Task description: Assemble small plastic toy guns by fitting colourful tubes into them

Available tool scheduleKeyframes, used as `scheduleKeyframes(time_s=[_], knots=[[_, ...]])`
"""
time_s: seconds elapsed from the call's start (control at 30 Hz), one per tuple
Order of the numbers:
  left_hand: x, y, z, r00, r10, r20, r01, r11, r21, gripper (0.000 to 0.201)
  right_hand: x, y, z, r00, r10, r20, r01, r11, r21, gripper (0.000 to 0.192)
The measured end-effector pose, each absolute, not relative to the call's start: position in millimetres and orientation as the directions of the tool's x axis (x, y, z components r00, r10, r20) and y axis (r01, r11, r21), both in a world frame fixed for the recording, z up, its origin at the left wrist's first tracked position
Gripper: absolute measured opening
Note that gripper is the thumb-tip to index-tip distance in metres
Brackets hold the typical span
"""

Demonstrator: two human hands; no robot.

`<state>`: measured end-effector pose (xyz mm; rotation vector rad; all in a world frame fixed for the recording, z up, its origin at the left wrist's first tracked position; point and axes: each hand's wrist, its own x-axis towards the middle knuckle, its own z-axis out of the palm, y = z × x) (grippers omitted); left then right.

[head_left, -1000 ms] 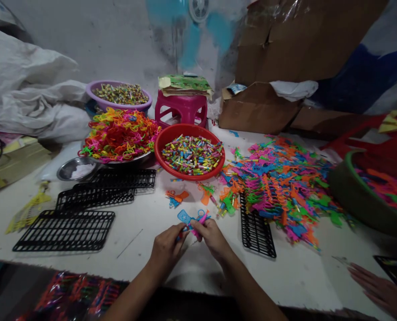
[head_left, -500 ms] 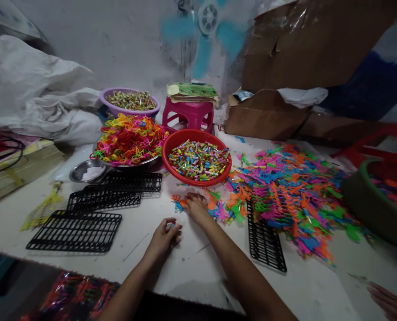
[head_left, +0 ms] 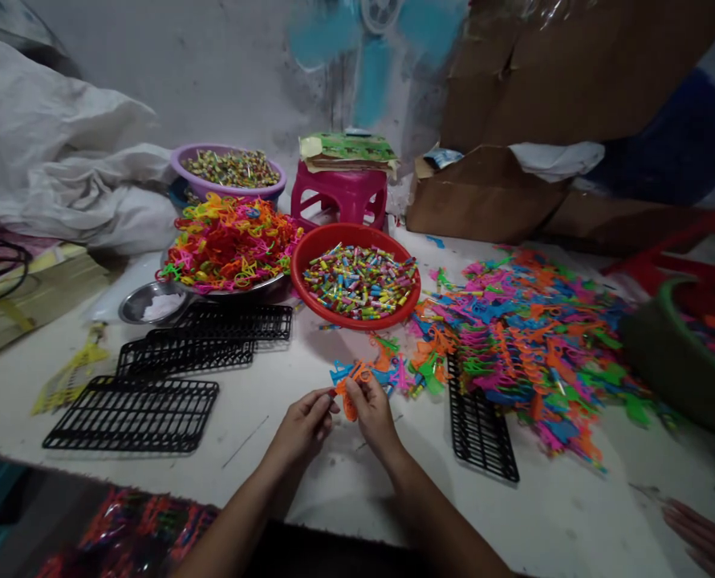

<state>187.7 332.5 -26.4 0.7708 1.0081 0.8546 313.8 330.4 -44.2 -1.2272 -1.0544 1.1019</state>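
My right hand (head_left: 374,411) pinches a small orange plastic toy piece (head_left: 349,408), its exact shape partly covered by the fingers. My left hand (head_left: 304,419) is closed at the left edge of that piece, with thumb and fingertips together; a small dark reddish bit shows at the tips, too small to name. Just beyond the hands lie loose blue, pink, orange and green toy pieces (head_left: 400,374). Behind them stands a red basin (head_left: 298,291) filled with small colourful wrapped tubes (head_left: 357,279).
Black plastic racks (head_left: 133,414) lie at left, another rack (head_left: 483,433) at right beside a big heap of toy pieces (head_left: 531,337). Further back are a metal bowl of bright pieces (head_left: 237,241), a purple basin (head_left: 180,164) and a pink stool (head_left: 339,193). Another person's hand (head_left: 703,534) shows at lower right.
My right hand has drawn back from the loose pieces towards me, with the orange toy piece in its fingers. My left hand has moved slightly right to meet it.
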Motion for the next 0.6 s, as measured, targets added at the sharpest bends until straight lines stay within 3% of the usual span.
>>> scheduleKeyframes(time_s=[0.4,0.6], knots=[[187,331,-24,0.230,0.931,-0.283,-0.003,0.292,0.956,0.048,314,323,-43,0.205,0.977,0.058,-0.042,0.068,-0.997,0.024],[197,321,-26,0.253,0.957,-0.138,0.180,0.094,0.979,0.036,308,320,-50,0.322,0.945,0.063,0.026,0.057,-0.998,0.028]])
